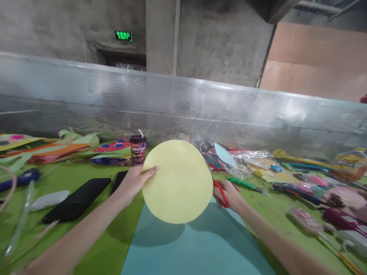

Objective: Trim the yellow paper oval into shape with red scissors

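Note:
A round disc of pale yellow paper is held up above a light blue sheet lying on the green table. My left hand pinches the disc at its left edge, thumb on the near face and the other fingers hidden behind. At the disc's right edge, my right hand is closed around the red handles of a pair of scissors. Part of a dark blade shows along the paper's upper right rim; the rest of the scissors is behind the disc.
To the left lie a black phone and a white device. A purple drink cup with a straw stands behind. On the right are a green-handled cutter, craft bits and a pink device. A perforated metal panel bounds the back.

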A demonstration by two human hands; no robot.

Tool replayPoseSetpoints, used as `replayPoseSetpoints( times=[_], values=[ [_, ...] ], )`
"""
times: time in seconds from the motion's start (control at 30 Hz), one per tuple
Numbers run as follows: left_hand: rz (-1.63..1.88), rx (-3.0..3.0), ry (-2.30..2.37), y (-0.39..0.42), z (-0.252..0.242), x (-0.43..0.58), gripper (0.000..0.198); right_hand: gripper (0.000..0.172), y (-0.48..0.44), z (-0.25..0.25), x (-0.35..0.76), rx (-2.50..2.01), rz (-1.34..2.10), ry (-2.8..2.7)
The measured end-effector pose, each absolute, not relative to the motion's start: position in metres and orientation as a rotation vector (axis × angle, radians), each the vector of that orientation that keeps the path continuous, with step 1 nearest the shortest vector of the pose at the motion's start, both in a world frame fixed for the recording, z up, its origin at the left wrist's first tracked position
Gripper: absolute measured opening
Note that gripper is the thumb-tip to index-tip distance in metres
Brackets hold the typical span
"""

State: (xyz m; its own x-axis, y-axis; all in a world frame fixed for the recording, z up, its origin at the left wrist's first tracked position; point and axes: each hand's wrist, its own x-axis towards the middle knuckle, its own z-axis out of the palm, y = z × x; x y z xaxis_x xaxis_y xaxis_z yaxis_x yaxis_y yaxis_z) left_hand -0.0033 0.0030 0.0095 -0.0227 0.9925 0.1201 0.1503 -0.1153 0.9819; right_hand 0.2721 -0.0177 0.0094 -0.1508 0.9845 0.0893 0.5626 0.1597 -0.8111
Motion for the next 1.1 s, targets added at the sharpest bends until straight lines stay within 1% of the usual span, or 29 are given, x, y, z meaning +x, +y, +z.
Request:
replayPoseSetpoints(
  times=[0.2,0.33,0.47,0.57,0.67,0.73,0.83,0.93,1.03,1.1],
  values=[
    [1.253,1.359,1.267,0.002,0.011,-0.003,0.047,0.017,-0.019,0.011,0.270,-1.481,0.824,-1.778],
    [1.262,1.311,1.257,0.002,0.013,-0.002,0.044,0.023,-0.017,0.010,0.274,-1.436,0.804,-1.741],
    [1.239,1.291,1.217,0.001,0.016,-0.002,0.042,0.029,-0.011,0.008,0.279,-1.321,0.854,-1.687],
    [1.151,1.342,1.196,-0.001,0.016,-0.001,0.040,0.032,-0.010,0.011,0.278,-1.239,0.900,-1.632],
    [0.985,1.447,1.164,-0.006,0.014,0.003,0.038,0.033,-0.014,0.016,0.275,-1.185,0.917,-1.585],
    [0.884,1.510,1.126,-0.010,0.012,0.007,0.035,0.032,-0.017,0.019,0.272,-1.179,0.929,-1.575],
    [0.824,1.546,1.114,-0.013,0.009,0.012,0.034,0.031,-0.021,0.019,0.268,-1.159,0.980,-1.602],
    [0.892,1.513,1.095,-0.012,0.007,0.014,0.036,0.030,-0.020,0.015,0.266,-1.117,1.019,-1.605],
    [1.007,1.450,1.025,-0.009,0.006,0.012,0.039,0.030,-0.014,0.012,0.267,-1.108,0.925,-1.475],
    [1.012,1.432,0.974,-0.006,0.005,0.012,0.038,0.030,-0.010,0.012,0.269,-1.118,0.846,-1.371]
  ],
)
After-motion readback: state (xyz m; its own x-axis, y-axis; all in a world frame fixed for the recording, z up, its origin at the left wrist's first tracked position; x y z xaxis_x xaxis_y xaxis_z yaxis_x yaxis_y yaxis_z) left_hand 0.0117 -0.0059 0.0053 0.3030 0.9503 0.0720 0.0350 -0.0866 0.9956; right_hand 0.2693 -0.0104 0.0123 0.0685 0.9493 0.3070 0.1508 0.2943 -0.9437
